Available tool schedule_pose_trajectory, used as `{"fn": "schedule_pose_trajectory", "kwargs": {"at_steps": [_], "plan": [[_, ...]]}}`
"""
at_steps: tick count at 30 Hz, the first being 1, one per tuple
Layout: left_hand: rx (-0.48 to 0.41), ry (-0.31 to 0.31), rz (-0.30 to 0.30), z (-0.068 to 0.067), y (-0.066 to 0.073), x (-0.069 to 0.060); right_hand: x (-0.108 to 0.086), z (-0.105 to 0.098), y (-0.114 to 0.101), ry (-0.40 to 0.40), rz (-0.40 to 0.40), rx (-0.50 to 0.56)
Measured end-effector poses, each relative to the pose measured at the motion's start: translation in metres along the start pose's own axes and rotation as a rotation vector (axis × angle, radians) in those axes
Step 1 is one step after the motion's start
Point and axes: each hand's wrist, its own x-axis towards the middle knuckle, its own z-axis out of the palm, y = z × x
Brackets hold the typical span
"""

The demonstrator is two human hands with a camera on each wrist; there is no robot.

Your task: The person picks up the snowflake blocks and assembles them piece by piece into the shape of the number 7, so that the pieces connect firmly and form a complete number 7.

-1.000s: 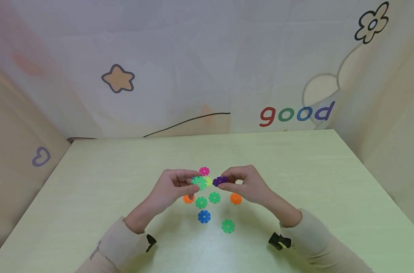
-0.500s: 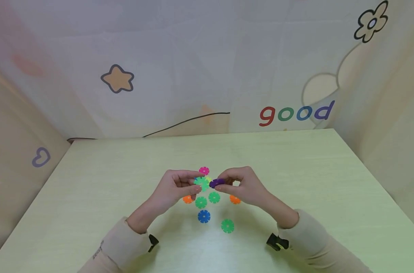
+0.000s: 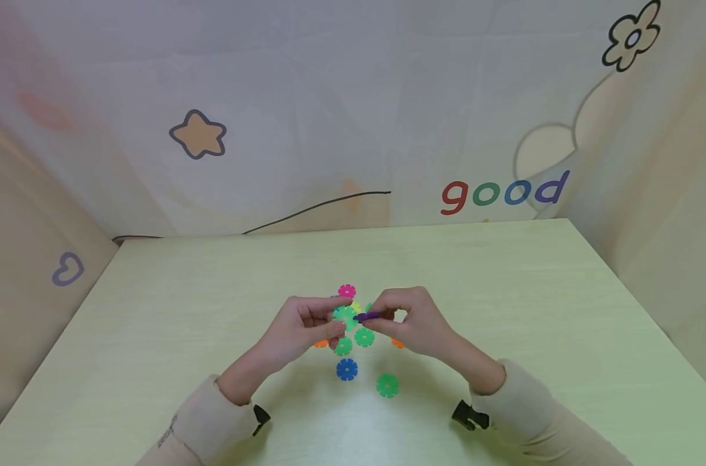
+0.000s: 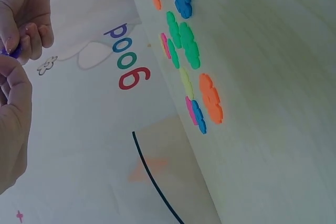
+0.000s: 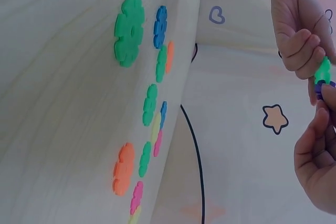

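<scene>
My left hand (image 3: 303, 323) pinches a green notched disc (image 3: 345, 317), a flat flower-shaped linking piece, between thumb and fingers above the table. A bit of blue shows at its left edge; I cannot tell what it belongs to. From the right, my right hand (image 3: 413, 320) pinches a purple notched disc (image 3: 369, 316), seen almost edge-on. In the right wrist view the purple disc (image 5: 318, 88) meets the lower edge of the green disc (image 5: 323, 69); how far they interlock is hidden by fingers. Only a sliver of the purple disc (image 4: 16, 52) shows in the left wrist view.
Below the hands, several notched discs lie flat on the pale table (image 3: 213, 278): a blue one (image 3: 347, 369), a green one (image 3: 387, 386), a pink one (image 3: 347, 292), an orange one (image 4: 211, 98) and others. A printed curtain (image 3: 306, 129) stands behind.
My right hand has moved left, bringing the purple disc up to the green one. The purple disc has turned from partly face-on to nearly edge-on. My left hand has shifted slightly right and down.
</scene>
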Motion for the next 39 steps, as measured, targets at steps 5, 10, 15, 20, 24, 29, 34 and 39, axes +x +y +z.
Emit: {"fn": "schedule_pose_trajectory", "kwargs": {"at_steps": [5, 10, 15, 20, 24, 29, 34, 39], "plan": [[0.039, -0.023, 0.035, 0.001, -0.001, -0.001, 0.0, 0.002, -0.001, 0.009, -0.059, -0.002], [0.164, -0.076, 0.135, 0.002, -0.003, 0.0, -0.001, 0.005, -0.003, 0.021, -0.114, -0.044], [0.198, -0.104, 0.222, 0.004, -0.005, 0.001, 0.0, 0.007, -0.002, 0.031, -0.156, -0.066], [0.202, -0.099, 0.218, 0.003, -0.008, 0.002, 0.0, 0.007, -0.004, 0.024, -0.142, -0.067], [0.201, -0.072, 0.22, 0.001, -0.007, 0.0, 0.0, 0.006, -0.004, 0.013, -0.11, -0.058], [0.181, -0.042, 0.245, -0.001, -0.008, -0.002, -0.002, 0.001, -0.003, -0.02, -0.024, -0.029], [0.192, -0.025, 0.244, -0.003, -0.011, -0.004, -0.006, -0.006, -0.001, -0.055, 0.074, -0.026], [0.197, -0.011, 0.171, -0.004, -0.008, -0.006, -0.009, -0.012, 0.003, -0.106, 0.155, -0.065]]}}
